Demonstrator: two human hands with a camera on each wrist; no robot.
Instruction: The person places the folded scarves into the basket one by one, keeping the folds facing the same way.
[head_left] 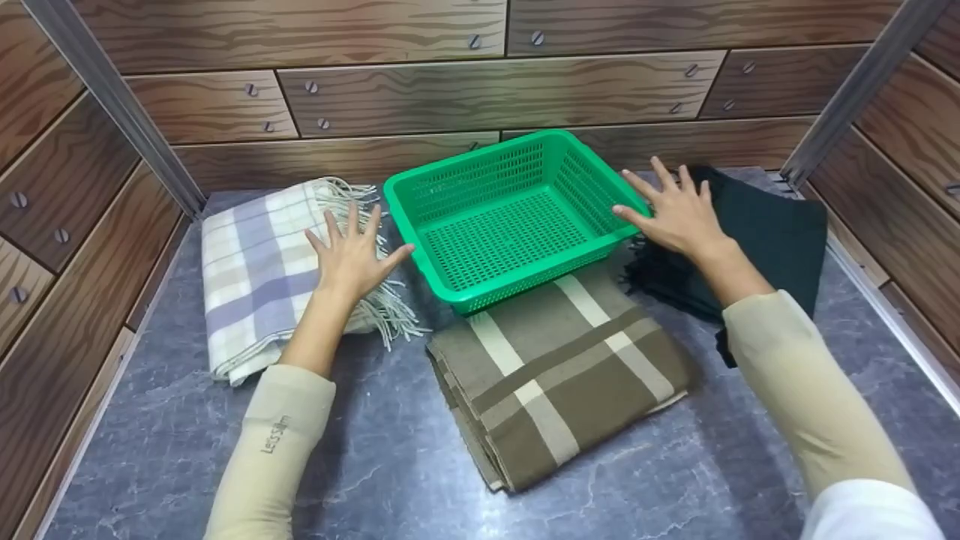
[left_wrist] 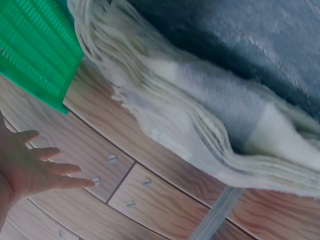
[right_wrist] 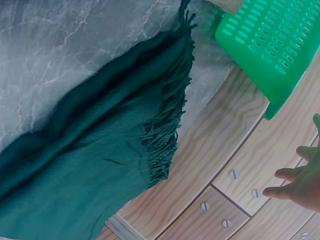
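A green plastic basket (head_left: 510, 229) with slotted walls sits at the back middle, one side over a folded brown striped cloth (head_left: 600, 397). My left hand (head_left: 346, 259) is spread wide, its thumb close to the basket's left rim; whether they touch I cannot tell. Beneath that hand lies a folded white and lavender plaid scarf (head_left: 251, 285) with fringe. Fingers apart, my right hand (head_left: 679, 214) hovers by the basket's right rim, above a folded dark green fringed scarf (head_left: 784, 244). Both wrist views show the left hand (left_wrist: 42, 170) and right hand (right_wrist: 302, 177) holding nothing.
Everything lies on a grey marble-patterned surface (head_left: 390, 450). Wood-patterned panels (head_left: 495, 94) close off the back and both sides, with metal posts (head_left: 120, 105) at the rear corners.
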